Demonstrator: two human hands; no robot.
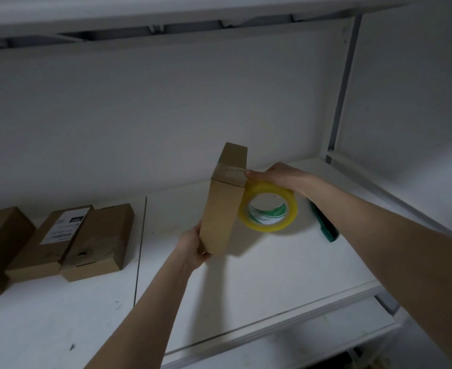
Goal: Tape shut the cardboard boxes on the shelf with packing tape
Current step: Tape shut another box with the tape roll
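The left hand grips the lower near corner of a flat cardboard box, fingers curled round behind it and thumb on the near side. It holds the box on end, tilted slightly, above the white shelf. From this hand the box rises up and away toward the right hand, which meets it at its far edge.

The right hand holds a roll of yellowish packing tape from above, fingers curled over the top of the roll. Its fingertips press against the box edge, where a strip of tape crosses the narrow upper side over the flap seam. The roll hangs just below this hand's palm and touches the box's broad face. Its hollow core faces the camera, with green print inside.

Under the right forearm, just behind the wrist, a dark green tool lies on the shelf — possibly a cutter, though the arm hides most of it.

Well to the left of the left hand, three more cardboard boxes lie flat side by side on the shelf — the middle one bears a white label.
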